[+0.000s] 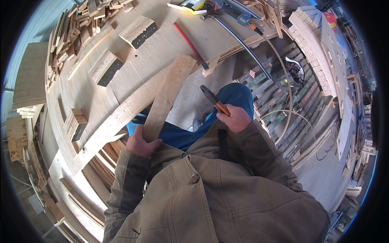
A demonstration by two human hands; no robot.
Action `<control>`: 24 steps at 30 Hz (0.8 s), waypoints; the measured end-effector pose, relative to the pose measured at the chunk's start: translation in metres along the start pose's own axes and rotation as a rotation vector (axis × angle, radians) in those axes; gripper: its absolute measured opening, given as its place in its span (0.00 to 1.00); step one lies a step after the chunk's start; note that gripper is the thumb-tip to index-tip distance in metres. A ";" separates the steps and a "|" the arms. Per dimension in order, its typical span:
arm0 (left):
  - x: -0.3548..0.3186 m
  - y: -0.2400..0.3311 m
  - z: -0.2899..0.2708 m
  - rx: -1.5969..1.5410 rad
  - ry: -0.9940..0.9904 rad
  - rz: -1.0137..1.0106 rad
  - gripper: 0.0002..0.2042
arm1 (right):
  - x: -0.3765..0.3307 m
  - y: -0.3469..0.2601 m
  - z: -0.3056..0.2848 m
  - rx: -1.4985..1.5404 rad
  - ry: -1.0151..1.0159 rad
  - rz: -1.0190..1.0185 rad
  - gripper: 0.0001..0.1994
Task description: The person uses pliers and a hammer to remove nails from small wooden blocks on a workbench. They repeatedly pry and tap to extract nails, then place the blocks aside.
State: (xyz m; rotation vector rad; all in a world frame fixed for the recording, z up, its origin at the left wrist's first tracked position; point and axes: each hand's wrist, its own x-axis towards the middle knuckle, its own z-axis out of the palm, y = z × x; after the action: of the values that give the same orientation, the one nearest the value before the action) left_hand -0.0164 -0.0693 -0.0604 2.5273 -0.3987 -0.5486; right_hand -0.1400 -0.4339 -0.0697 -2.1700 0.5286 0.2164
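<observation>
My left hand (pixel 139 143) is wrapped around the near end of a long wooden plank (pixel 168 95), fingers closed tight on it, and the plank slants up and away across the plywood workbench (pixel 133 77). My right hand (pixel 236 118) is clenched on the orange handle of a dark-jawed pincer tool (pixel 212 98), held just right of the plank, not touching it. A red-handled hammer (pixel 189 43) lies on the bench beyond the plank's far end
</observation>
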 end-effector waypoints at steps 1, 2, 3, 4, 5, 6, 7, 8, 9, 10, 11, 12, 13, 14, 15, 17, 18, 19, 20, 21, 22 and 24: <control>0.000 0.000 -0.001 -0.017 -0.002 0.009 0.39 | 0.000 0.000 0.000 0.012 -0.008 -0.005 0.21; 0.001 0.000 -0.002 -0.020 -0.006 0.010 0.39 | -0.001 0.000 0.000 0.029 -0.017 0.000 0.21; 0.002 0.000 -0.004 -0.003 -0.011 -0.007 0.39 | -0.001 0.000 0.000 0.027 -0.018 -0.008 0.21; 0.001 0.000 -0.007 -0.024 -0.004 0.012 0.38 | -0.001 0.000 0.000 0.029 -0.022 -0.008 0.21; 0.000 0.000 -0.011 -0.025 0.002 0.014 0.38 | -0.001 0.001 0.001 0.042 -0.029 -0.011 0.21; -0.001 0.000 -0.015 -0.013 0.005 0.002 0.37 | -0.001 0.001 0.000 0.050 -0.025 -0.029 0.20; -0.002 0.000 -0.019 -0.001 0.042 0.037 0.36 | -0.001 0.001 0.001 0.070 -0.025 -0.050 0.20; -0.004 0.000 -0.024 0.024 0.075 0.056 0.35 | -0.001 0.001 0.001 0.100 -0.021 -0.077 0.20; -0.006 0.000 -0.028 0.036 0.119 0.087 0.33 | -0.001 0.001 0.001 0.107 -0.017 -0.099 0.20; -0.006 -0.001 -0.034 0.091 0.140 0.102 0.33 | -0.001 0.000 0.002 0.123 -0.009 -0.126 0.21; -0.007 -0.001 -0.038 0.159 0.178 0.106 0.33 | -0.001 -0.002 0.002 0.150 -0.001 -0.148 0.21; -0.008 -0.001 -0.042 0.227 0.216 0.110 0.33 | 0.000 -0.005 0.002 0.168 0.002 -0.191 0.22; -0.009 0.000 -0.045 0.301 0.236 0.084 0.32 | 0.000 -0.009 0.002 0.196 0.007 -0.226 0.24; -0.010 0.000 -0.049 0.321 0.245 0.111 0.32 | 0.001 -0.013 0.001 0.224 0.011 -0.260 0.26; -0.010 0.001 -0.052 0.331 0.250 0.119 0.32 | 0.001 -0.017 -0.001 0.246 -0.016 -0.235 0.26; -0.010 0.004 -0.055 0.359 0.268 0.129 0.31 | 0.001 -0.027 -0.004 0.280 -0.050 -0.210 0.28; -0.009 0.005 -0.056 0.362 0.257 0.124 0.31 | 0.002 -0.032 -0.006 0.297 -0.060 -0.229 0.28; -0.009 0.006 -0.057 0.364 0.253 0.122 0.30 | 0.002 -0.036 -0.006 0.306 -0.059 -0.275 0.28; -0.009 0.007 -0.057 0.367 0.249 0.119 0.30 | 0.002 -0.041 -0.006 0.315 -0.060 -0.321 0.28; -0.009 0.008 -0.057 0.366 0.240 0.107 0.29 | 0.002 -0.045 -0.005 0.315 -0.060 -0.337 0.28; -0.010 0.008 -0.056 0.365 0.232 0.094 0.29 | 0.002 -0.049 -0.003 0.315 -0.062 -0.352 0.28; -0.011 0.008 -0.055 0.352 0.224 0.083 0.28 | 0.002 -0.058 -0.001 0.344 -0.091 -0.328 0.27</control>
State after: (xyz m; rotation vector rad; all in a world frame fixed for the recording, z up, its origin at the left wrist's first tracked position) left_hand -0.0024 -0.0487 -0.0097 2.8518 -0.5532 -0.1696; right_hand -0.1127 -0.4047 -0.0281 -1.8651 0.1390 0.0399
